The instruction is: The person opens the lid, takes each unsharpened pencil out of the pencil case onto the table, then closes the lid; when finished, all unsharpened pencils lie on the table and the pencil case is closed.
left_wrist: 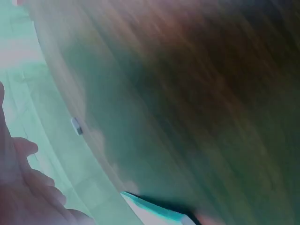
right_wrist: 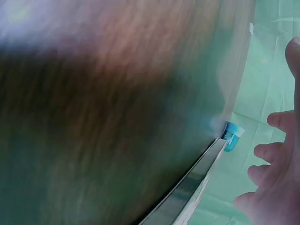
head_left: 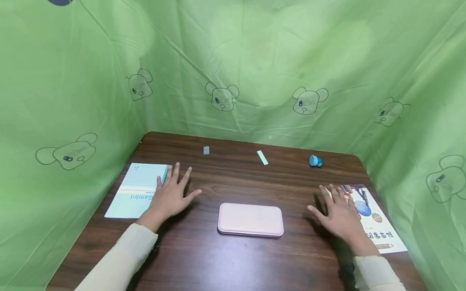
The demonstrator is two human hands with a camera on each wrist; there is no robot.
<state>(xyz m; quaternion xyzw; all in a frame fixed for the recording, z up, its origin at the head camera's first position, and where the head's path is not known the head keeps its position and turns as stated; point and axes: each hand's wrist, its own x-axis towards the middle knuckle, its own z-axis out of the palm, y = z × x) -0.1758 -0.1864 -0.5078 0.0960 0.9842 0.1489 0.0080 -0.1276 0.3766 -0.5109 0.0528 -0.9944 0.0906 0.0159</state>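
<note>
Over the bench (head_left: 225,182), the left hand (head_left: 169,198) spreads near a notebook (head_left: 132,194), the right hand (head_left: 338,212) near a booklet (head_left: 377,218), grips empty, perhaps leaving the pink case (head_left: 251,219) accessible.

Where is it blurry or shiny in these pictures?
Head view: mostly clear, with white glare on the table below the pink case and shadows near the left hand and right hand; left wrist view: the table is smeary; right wrist view: table streaky, pale glare at upper left.
</note>
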